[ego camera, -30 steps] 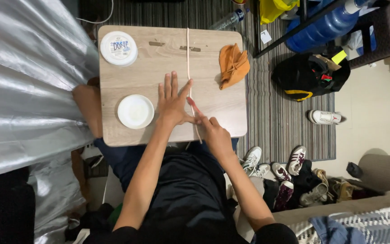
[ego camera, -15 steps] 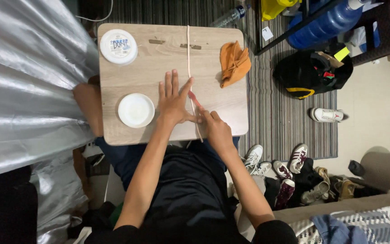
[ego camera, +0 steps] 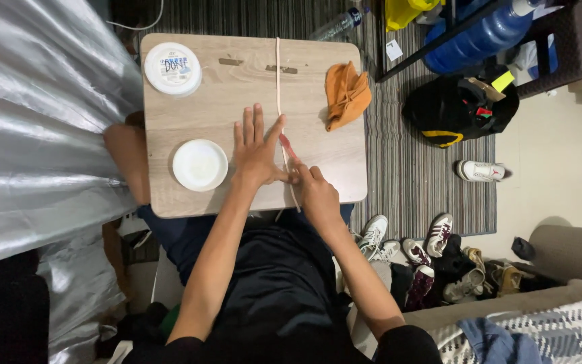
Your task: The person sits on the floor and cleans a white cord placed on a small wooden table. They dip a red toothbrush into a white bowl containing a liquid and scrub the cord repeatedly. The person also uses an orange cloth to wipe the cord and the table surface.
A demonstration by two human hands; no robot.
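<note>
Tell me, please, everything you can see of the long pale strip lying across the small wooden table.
The long pale strip is thin, narrow and cream-coloured; its material cannot be told. It lies flat and nearly straight, from the far edge of the small wooden table to the near edge, bending slightly there. The left hand rests flat beside it, fingers spread, thumb at its edge. The right hand holds a small red tool against it near the middle. A crumpled orange cloth lies apart, to its right.
</note>
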